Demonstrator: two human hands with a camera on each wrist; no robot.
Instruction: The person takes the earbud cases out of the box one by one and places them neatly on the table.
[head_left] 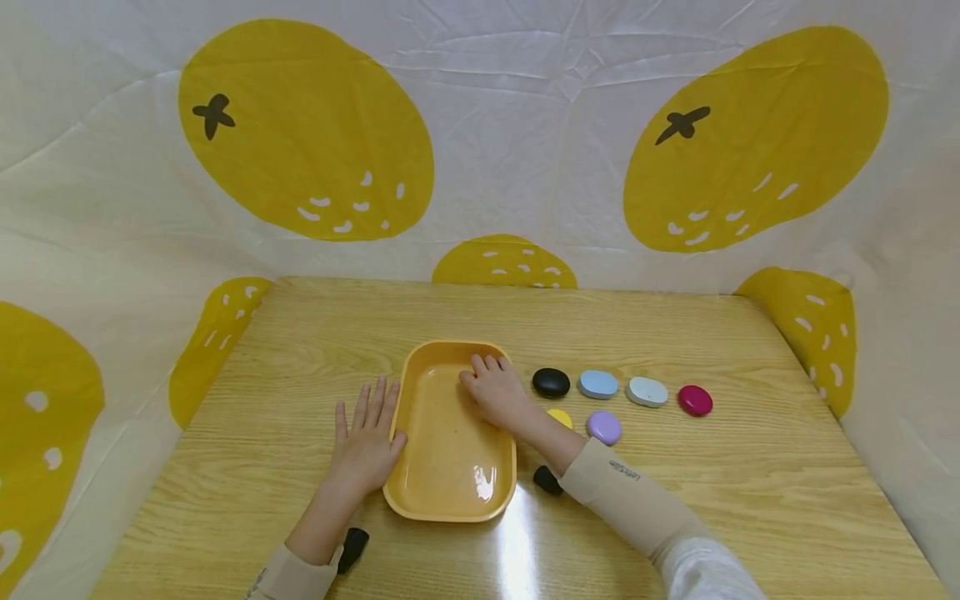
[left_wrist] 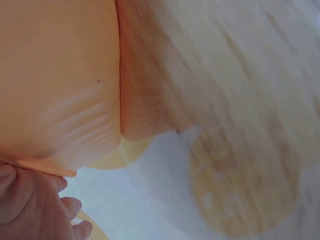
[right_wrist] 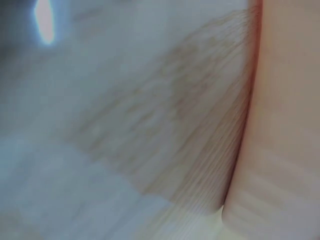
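Observation:
A shallow orange-yellow plastic tray [head_left: 442, 467] with rounded corners lies on the table. My left hand [head_left: 367, 446] rests against its left side, fingers spread and straight, with the thumb at the rim. In the left wrist view, that hand [left_wrist: 35, 205] touches the edge of the tray [left_wrist: 55, 85]. My right hand [head_left: 495, 390] reaches over the right wall into the tray's far right corner. Its fingers are bent downward; whatever may be under them is hidden. The right wrist view shows the tray's outer wall [right_wrist: 285, 125] but not the hand.
Right of the tray, smooth rounded pieces form a row: black [head_left: 551, 382], light blue [head_left: 597, 384], pale white [head_left: 647, 392] and magenta [head_left: 695, 400]. Nearer lie a purple piece [head_left: 603, 427] and a yellow piece [head_left: 560, 418], partly behind the right forearm. A patterned cloth [head_left: 525, 150] hangs behind.

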